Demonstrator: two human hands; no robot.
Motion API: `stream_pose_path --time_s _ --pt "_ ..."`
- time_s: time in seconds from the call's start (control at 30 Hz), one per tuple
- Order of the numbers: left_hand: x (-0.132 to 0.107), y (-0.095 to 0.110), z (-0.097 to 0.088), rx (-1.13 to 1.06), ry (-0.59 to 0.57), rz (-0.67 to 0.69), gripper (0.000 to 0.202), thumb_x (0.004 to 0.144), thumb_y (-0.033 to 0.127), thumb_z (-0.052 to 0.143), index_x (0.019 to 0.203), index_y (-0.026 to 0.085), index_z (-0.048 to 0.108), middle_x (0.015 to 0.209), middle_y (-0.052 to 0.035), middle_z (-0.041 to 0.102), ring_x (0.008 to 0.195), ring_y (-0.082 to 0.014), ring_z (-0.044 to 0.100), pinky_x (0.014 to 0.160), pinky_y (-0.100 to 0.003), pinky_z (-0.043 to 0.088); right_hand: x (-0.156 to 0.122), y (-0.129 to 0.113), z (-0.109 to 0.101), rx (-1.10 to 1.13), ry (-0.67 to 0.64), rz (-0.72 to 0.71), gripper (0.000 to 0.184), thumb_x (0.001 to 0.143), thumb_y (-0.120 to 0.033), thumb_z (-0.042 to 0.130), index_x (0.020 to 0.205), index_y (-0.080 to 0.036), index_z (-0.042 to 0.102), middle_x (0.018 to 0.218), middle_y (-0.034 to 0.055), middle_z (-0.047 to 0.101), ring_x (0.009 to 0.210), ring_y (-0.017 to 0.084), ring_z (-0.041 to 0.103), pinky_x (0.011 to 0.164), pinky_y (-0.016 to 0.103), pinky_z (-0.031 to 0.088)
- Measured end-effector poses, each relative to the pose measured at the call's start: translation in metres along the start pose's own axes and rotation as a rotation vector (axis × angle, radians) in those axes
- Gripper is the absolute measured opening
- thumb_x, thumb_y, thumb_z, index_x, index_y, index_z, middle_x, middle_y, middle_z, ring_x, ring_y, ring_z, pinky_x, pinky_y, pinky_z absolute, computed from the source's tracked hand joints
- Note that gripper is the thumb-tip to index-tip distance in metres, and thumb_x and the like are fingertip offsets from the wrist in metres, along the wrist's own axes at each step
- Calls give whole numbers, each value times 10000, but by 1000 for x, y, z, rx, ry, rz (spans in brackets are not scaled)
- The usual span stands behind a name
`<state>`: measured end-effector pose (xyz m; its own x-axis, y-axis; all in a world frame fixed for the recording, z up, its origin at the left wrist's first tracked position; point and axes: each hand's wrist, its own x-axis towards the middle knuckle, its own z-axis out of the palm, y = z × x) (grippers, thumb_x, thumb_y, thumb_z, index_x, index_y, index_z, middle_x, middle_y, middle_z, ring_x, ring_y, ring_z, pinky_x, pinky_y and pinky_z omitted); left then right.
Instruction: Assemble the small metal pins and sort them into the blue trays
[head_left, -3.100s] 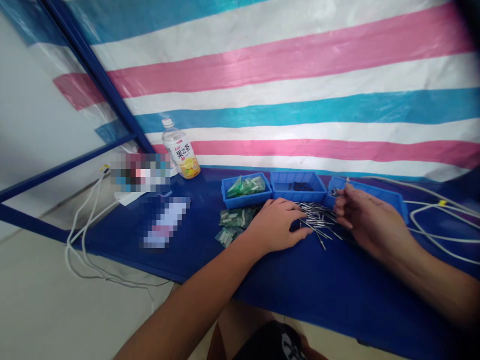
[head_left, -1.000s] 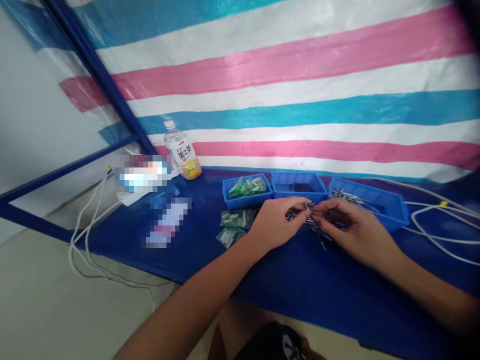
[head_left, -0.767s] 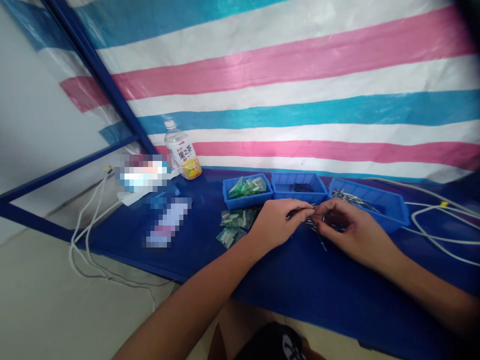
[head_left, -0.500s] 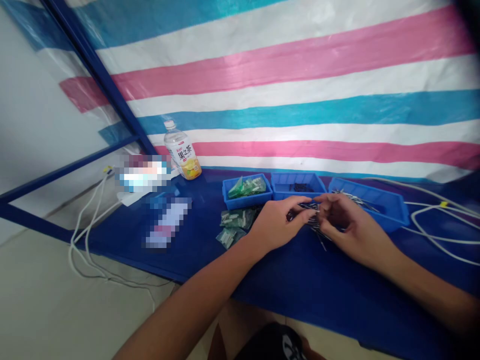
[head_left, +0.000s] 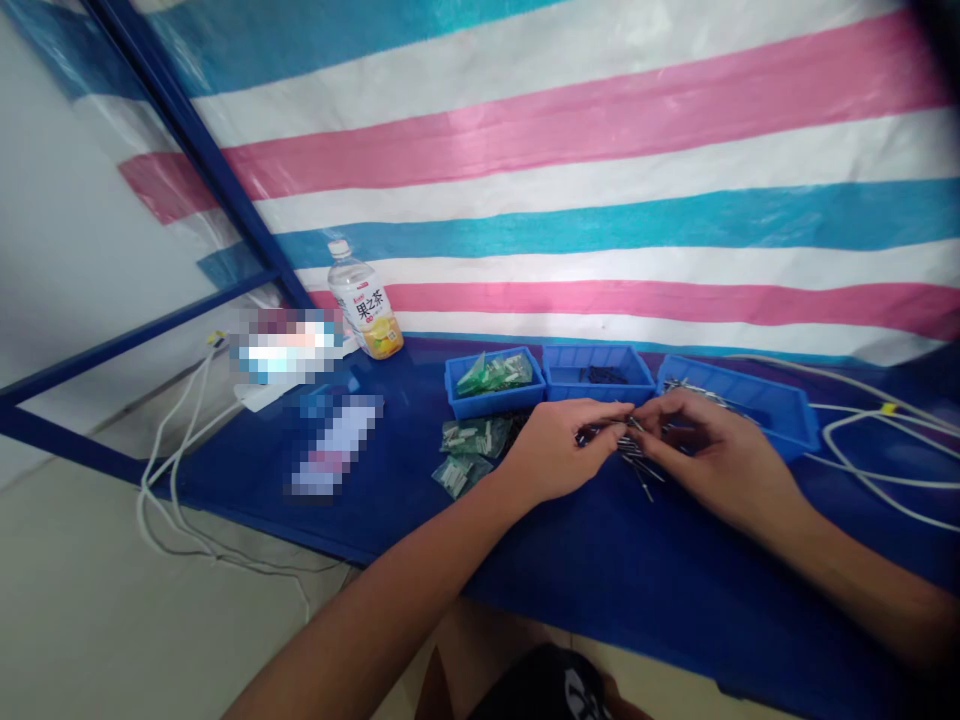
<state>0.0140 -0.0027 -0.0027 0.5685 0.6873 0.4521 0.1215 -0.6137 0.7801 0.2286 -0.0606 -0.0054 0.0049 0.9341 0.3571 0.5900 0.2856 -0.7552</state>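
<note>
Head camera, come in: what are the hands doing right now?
Left hand, right hand: fingertips together over loose metal pins, grip hard to see. Blue plastic bin just beyond right hand.

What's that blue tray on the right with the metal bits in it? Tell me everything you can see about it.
The bright blue plastic tray is a shallow, open rectangular bin with ribbed inner walls, lying flat on the dark blue tabletop beside a matching tray. A loose bunch of thin metal pins lies inside. The right hand hides its near corner.
</note>
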Motion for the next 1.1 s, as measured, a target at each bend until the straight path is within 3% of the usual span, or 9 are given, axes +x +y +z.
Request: stream_pose_path --time_s 0.3,0.47,0.67,0.83,1.1 --pt "0 1 -3 -127 94 -161 173 954 242 752 1092 224 853 1121 -55 854 1066 -243 821 1025 -406 655 0 -3 0 39 -76 23 318 922 -555 769 1076 -277 777 1020 64 801 700 214 709 615 361 600" --pt "1 -4 1 -277 144 -179 137 895 193 813 1000 148 738 1018 -102 841 972 -220 823 944 -377 668 -2 -3 1 60 -87 52 324 929 -560 774 1076 -271 774 1017 66 807 743 224 734 602 343 596" --pt "1 -3 0 -281 135 -215 216 852 150 835 970 160 654 1002 -89 816 925 -204 812 856 -334 663 -1 -4 2 138 -47 62 382 914 -597 792 1101 -265 757 999 67 807 814 237 755 674 344 624" --pt "2 -4 -1 -223 141 -157 186 862 153 833 970 158 682 993 -83 814 909 -189 792 885 -348 653 0 -1 0 55 -85 62 374 952 -625 731 1046 -267 791 934 59 810 779 231 740 672 343 584" --pt "3 -1 0 -212 154 -74 229 897 147 785 1110 161 702 1072 -102 816 977 -196 791 934 -363 658 0 7 2 51 -138 82 395 971 -623 706 1121 -267 789 1020 66 829 860 264 757 712 365 595"
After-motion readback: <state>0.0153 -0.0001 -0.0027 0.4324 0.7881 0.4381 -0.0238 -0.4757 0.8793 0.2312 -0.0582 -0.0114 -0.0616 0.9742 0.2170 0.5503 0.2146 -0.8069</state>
